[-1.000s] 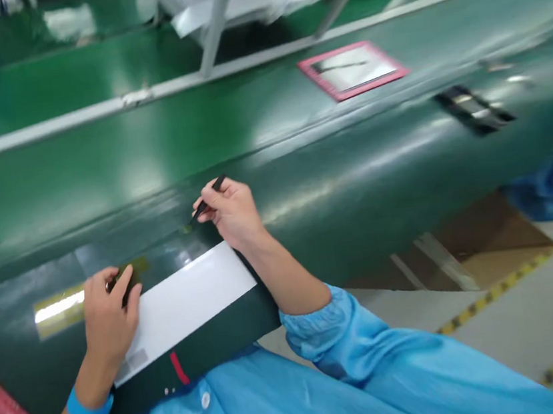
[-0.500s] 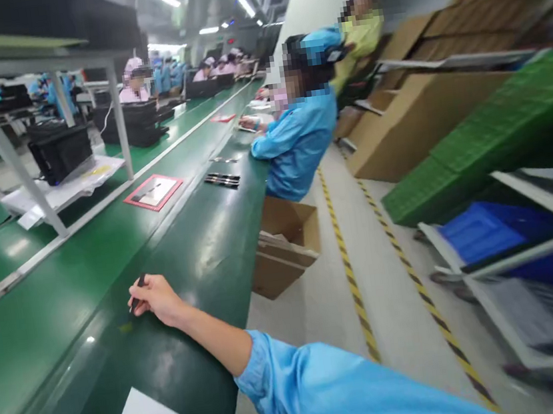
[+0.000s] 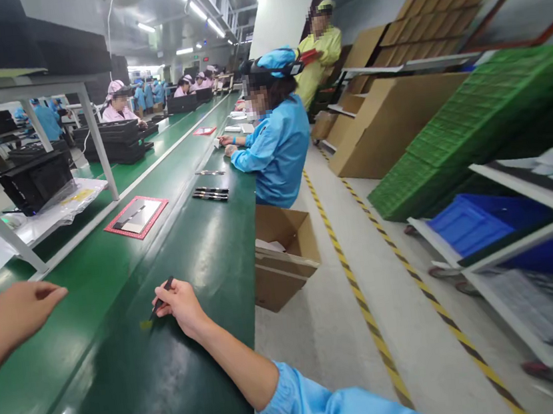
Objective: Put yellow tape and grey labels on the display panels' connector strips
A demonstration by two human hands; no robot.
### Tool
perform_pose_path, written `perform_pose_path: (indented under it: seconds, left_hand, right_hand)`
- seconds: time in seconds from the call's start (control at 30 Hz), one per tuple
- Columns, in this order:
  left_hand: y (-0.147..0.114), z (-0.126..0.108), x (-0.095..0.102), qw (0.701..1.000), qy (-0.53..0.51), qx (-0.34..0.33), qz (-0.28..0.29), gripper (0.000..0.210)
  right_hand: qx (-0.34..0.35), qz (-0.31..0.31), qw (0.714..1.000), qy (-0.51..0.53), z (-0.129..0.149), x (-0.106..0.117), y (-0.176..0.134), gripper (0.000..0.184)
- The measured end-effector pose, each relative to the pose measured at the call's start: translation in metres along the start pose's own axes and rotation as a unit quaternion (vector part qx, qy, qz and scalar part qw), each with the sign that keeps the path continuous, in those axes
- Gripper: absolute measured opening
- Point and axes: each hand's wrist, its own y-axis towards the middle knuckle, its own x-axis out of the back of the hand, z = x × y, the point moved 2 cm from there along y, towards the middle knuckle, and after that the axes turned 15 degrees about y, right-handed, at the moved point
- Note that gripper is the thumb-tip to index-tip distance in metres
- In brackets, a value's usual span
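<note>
My right hand (image 3: 182, 306) is closed around a slim black pen-like tool (image 3: 164, 300); its exact kind is unclear. The tool's lower end points down at the green work surface (image 3: 202, 256), beside a small yellow-green patch (image 3: 146, 324). At the left edge, my left hand (image 3: 20, 315) hovers over the green belt, thumb and finger brought together, and nothing shows between them. Farther up the belt lies a red-bordered sheet (image 3: 160, 211) carrying a pale flat piece and a dark strip. Beyond my right hand, several dark strips (image 3: 210, 193) rest on the work surface.
Ahead on the right, a person in blue (image 3: 274, 147) sits at the bench. A cardboard box (image 3: 285, 280) stands on the floor beside it. White shelving (image 3: 97, 141) with black equipment is at left. A cart with blue bins (image 3: 470, 223) and green stacked crates (image 3: 478, 122) are at right.
My left hand has come into view at the left. My right hand, still holding the tool, appears farther right as the view shifts. A white sheet at the bottom is out of sight now.
</note>
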Motion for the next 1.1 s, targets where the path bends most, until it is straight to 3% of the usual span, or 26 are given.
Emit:
perform_pose_path:
  seconds: [0.1,0.17,0.33,0.53,0.7,0.83,1.1]
  left_hand:
    - [0.049,-0.032,-0.033,0.996,0.018,-0.021,0.080,0.032]
    - [0.075,-0.047,-0.059,0.994,0.016,-0.036,0.104,0.039]
    - [0.128,-0.079,-0.127,0.995,-0.009,-0.013,0.099,0.039]
    - [0.169,-0.103,-0.192,0.995,-0.017,0.054,0.084,0.044]
    - [0.192,-0.111,-0.211,0.997,-0.018,0.020,0.074,0.055]
    - [0.210,-0.119,-0.215,0.993,-0.016,0.006,0.113,0.067]
    - [0.234,-0.131,-0.215,0.979,-0.022,0.104,0.175,0.073]
  right_hand:
    - [0.021,-0.020,0.999,0.029,0.000,0.002,-0.003,0.021]
    - [0.047,-0.035,0.997,0.054,0.004,0.004,-0.004,0.025]
    - [0.107,-0.067,0.987,0.098,0.018,0.008,-0.011,0.058]
    - [0.099,-0.080,0.987,0.093,0.020,0.007,-0.025,0.057]
    - [0.078,-0.085,0.990,0.083,0.018,0.007,-0.030,0.055]
    - [0.078,-0.092,0.990,0.077,0.017,0.007,-0.030,0.055]
    - [0.080,-0.102,0.988,0.080,0.016,0.008,-0.028,0.059]
